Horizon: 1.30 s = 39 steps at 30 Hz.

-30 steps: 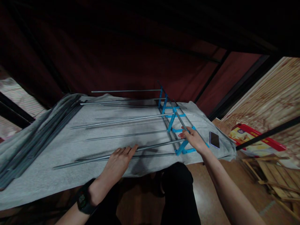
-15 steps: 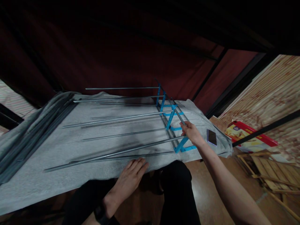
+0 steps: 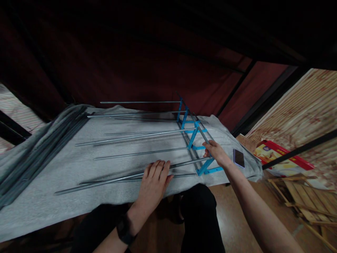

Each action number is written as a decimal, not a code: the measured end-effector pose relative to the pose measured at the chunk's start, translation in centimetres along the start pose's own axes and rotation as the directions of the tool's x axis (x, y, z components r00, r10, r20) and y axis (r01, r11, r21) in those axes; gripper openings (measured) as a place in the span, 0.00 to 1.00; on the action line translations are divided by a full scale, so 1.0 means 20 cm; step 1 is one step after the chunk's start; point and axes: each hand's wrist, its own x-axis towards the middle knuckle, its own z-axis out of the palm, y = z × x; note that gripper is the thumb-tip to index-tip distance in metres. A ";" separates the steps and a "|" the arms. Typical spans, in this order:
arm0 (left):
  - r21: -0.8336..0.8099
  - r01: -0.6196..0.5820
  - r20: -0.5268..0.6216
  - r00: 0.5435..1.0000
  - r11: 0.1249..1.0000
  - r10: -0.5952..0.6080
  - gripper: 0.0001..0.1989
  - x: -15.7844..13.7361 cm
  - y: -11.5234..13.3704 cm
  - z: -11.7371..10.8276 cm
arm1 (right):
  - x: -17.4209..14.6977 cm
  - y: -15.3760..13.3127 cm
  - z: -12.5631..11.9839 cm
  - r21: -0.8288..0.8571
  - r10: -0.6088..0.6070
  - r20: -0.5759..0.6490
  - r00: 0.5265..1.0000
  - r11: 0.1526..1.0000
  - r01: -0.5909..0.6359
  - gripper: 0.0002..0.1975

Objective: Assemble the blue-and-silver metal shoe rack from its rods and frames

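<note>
"What takes up the most room?"

"The cloth-covered table (image 3: 52,211), stretching from the lower left of the picture to right of centre. On it rests the tube structure (image 3: 193,136), its blue connectors (image 3: 184,117) right of centre, its long tubes reaching left."

"And at the left of the picture?"

"A bundle of loose tubes (image 3: 43,160), lying apart from it."

"Where are the hands?"

"Along the near side. The right hand (image 3: 214,151) has its fingers curled round a cross tube (image 3: 203,135) by the nearest corner. The left hand (image 3: 154,181) lies over the nearest long tube (image 3: 116,179), fingers bent; whether they close beneath it, I can't tell."

"How best to manage that?"

"I'd grip firmly near the corner and let the left hand bear the long tube in line with its joint; otherwise it could lever the connector sideways."

"Any containers?"

"A red-and-yellow box (image 3: 271,151), right of the picture, beyond the table. Its contents don't show."

"Smallest?"

"A phone (image 3: 239,158), just right of the right hand."
</note>
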 end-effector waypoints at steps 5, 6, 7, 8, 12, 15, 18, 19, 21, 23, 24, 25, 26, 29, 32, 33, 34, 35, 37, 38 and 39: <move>0.106 -0.063 0.248 0.968 0.992 0.035 0.10 0.05 -0.11 0.12 | 0.02 0.02 0.00 -0.122 -0.034 -0.019 0.999 0.992 0.032 0.15; 0.093 -0.076 0.282 0.958 0.993 0.047 0.09 0.05 -0.12 0.12 | 0.02 0.02 0.00 -0.125 -0.036 -0.022 0.999 0.992 0.033 0.16; 0.075 -0.082 0.311 0.949 0.994 0.055 0.09 0.05 -0.13 0.11 | 0.01 0.02 0.01 -0.126 -0.037 -0.026 0.999 0.991 0.033 0.15; 0.058 -0.083 0.340 0.939 0.995 0.058 0.09 0.06 -0.13 0.09 | 0.01 0.01 0.01 -0.126 -0.036 -0.031 0.999 0.991 0.032 0.15; -0.002 -0.069 0.431 0.900 0.998 0.063 0.11 0.10 -0.16 0.04 | 0.00 0.00 0.03 -0.118 -0.040 -0.039 0.998 0.992 0.035 0.13; -0.080 -0.037 0.519 0.851 0.996 0.073 0.13 0.10 -0.24 0.01 | 0.00 0.00 0.02 -0.096 -0.025 -0.048 0.999 0.995 0.020 0.13; -0.065 0.047 0.605 0.796 0.997 0.002 0.16 0.04 -0.39 -0.02 | 0.00 0.01 -0.01 -0.042 0.013 -0.046 0.999 0.999 -0.015 0.14; -0.019 0.072 0.607 0.793 0.997 -0.046 0.17 0.02 -0.45 -0.02 | 0.00 0.02 -0.02 -0.026 0.016 -0.035 0.999 1.000 -0.017 0.14; 0.085 0.113 0.570 0.809 0.990 -0.142 0.18 -0.02 -0.55 -0.04 | 0.00 0.02 -0.02 -0.010 0.004 -0.007 1.000 1.000 -0.004 0.14; 0.163 0.135 0.530 0.823 0.977 -0.203 0.18 -0.04 -0.64 -0.04 | -0.01 0.02 0.00 -0.007 -0.006 0.003 1.000 1.000 0.006 0.13; 0.192 0.135 0.520 0.826 0.972 -0.218 0.18 -0.04 -0.67 -0.04 | -0.01 0.01 0.01 -0.007 -0.008 0.002 1.000 1.000 0.008 0.13; 0.214 0.125 0.518 0.827 0.969 -0.221 0.18 -0.04 -0.70 -0.03 | -0.02 0.00 0.02 -0.006 -0.008 0.003 1.000 1.000 0.008 0.13; 0.231 0.107 0.520 0.827 0.967 -0.215 0.17 -0.05 -0.73 -0.03 | -0.02 0.00 0.02 0.000 -0.008 0.006 1.000 1.000 0.008 0.12; 0.231 0.038 0.533 0.831 0.972 -0.159 0.16 -0.08 -0.79 -0.01 | -0.03 -0.01 0.02 0.023 0.005 0.015 1.000 1.000 -0.005 0.12; 0.219 0.024 0.553 0.821 0.975 -0.144 0.15 -0.13 -0.86 0.01 | -0.03 0.00 0.01 0.027 0.031 0.022 0.999 0.999 -0.032 0.12; 0.223 0.040 0.559 0.813 0.974 -0.162 0.14 -0.15 -0.89 0.02 | -0.02 0.00 0.01 0.020 0.036 0.033 0.999 0.999 -0.037 0.13; 0.229 0.062 0.562 0.807 0.972 -0.183 0.14 -0.16 -0.91 0.02 | -0.02 0.01 0.00 0.008 0.039 0.049 0.998 0.999 -0.040 0.13; 0.235 0.087 0.559 0.803 0.968 -0.208 0.14 -0.18 -0.94 0.03 | -0.02 0.01 0.00 -0.007 0.042 0.065 0.997 0.999 -0.042 0.13; 0.240 0.135 0.542 0.803 0.961 -0.248 0.15 -0.22 -0.99 0.04 | -0.01 0.00 -0.01 -0.051 0.056 0.086 0.995 0.997 -0.052 0.14; 0.231 0.154 0.533 0.806 0.961 -0.258 0.15 -0.24 -1.01 0.04 | -0.01 -0.01 -0.02 -0.078 0.070 0.093 0.993 0.995 -0.063 0.14; 0.217 0.170 0.527 0.809 0.961 -0.262 0.16 -0.25 -1.02 0.05 | -0.01 -0.01 -0.02 -0.109 0.088 0.095 0.992 0.991 -0.077 0.14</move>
